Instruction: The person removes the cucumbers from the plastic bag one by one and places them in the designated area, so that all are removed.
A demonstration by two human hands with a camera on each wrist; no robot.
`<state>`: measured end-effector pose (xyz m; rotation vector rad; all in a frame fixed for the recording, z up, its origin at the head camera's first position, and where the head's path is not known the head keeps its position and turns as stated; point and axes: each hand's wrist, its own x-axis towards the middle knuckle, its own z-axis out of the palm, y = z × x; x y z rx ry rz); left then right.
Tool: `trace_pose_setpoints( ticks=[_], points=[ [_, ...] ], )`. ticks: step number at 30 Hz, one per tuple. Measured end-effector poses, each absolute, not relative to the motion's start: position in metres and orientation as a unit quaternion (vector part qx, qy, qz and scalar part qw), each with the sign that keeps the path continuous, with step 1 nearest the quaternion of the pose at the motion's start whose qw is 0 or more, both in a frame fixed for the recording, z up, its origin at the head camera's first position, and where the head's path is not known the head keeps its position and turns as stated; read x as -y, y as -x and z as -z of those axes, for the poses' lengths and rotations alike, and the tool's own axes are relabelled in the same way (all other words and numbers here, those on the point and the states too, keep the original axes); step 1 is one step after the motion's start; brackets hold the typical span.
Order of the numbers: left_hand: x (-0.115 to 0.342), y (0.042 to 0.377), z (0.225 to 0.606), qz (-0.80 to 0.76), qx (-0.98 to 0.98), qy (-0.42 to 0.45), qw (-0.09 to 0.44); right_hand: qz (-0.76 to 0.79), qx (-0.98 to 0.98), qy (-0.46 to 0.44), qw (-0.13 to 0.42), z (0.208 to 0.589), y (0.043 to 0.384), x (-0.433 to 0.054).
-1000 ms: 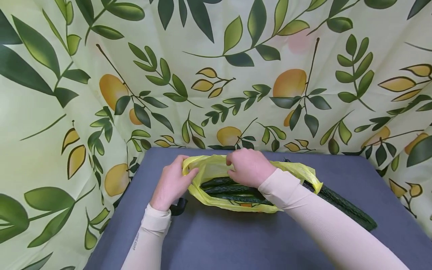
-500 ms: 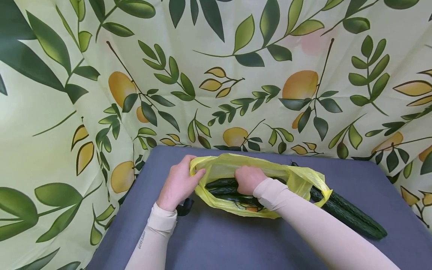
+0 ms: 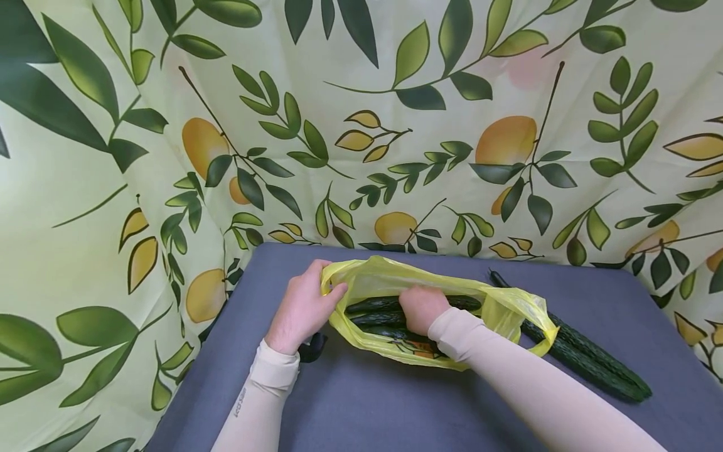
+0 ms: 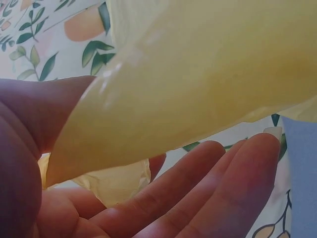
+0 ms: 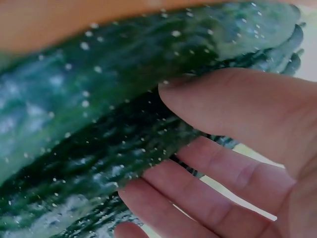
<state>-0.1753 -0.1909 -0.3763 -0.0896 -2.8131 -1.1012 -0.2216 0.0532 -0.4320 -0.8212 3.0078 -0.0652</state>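
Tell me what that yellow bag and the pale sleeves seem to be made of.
Yellow bag: probably thin plastic film with a slight sheen; it looks translucent and crinkles. Pale sleeves: likely matt, stretchy fabric, judging by their snug fit and bunched cuffs.

Bag (image 3: 390, 279) translucent yellow, orange-and-black print (image 3: 420, 347) near side; inside cucumbers (image 3: 378, 320) dark green, right cucumbers (image 3: 593, 369) likewise; worktop (image 3: 361, 408) plain blue-grey; far cloth (image 3: 361, 69) cream, green-leaf, orange-fruit pattern; sleeves (image 3: 261, 389) pale cream

Pale fruit-and-leaf cloth (image 3: 361, 144) — upright, faintly creased; blue-grey table (image 3: 390, 408) before it — flat, plain
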Motion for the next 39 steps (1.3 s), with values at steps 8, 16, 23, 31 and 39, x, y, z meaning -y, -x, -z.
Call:
trace_pose_setpoints(
  ticks=[8,16,23,31,39],
  points=[
    [0.190,0.175,0.377,0.363,0.929,0.033,0.065,0.016,-0.960,0.275,-0.053,0.449,0.223,-0.055],
    [0.188,0.176,0.377,0.368,0.927,0.035,0.061,0.016,-0.959,0.275,-0.072,0.449,0.222,-0.057],
    [0.191,0.175,0.377,0.362,0.929,0.032,0.065,0.022,-0.956,0.286,-0.059,0.444,0.219,-0.057],
    [0.193,0.174,0.378,0.357,0.931,0.032,0.066,0.021,-0.959,0.282,-0.032,0.441,0.220,-0.058],
    [0.194,0.177,0.377,0.357,0.932,0.030,0.056,0.023,-0.964,0.266,0.005,0.431,0.222,-0.060]
  ],
)
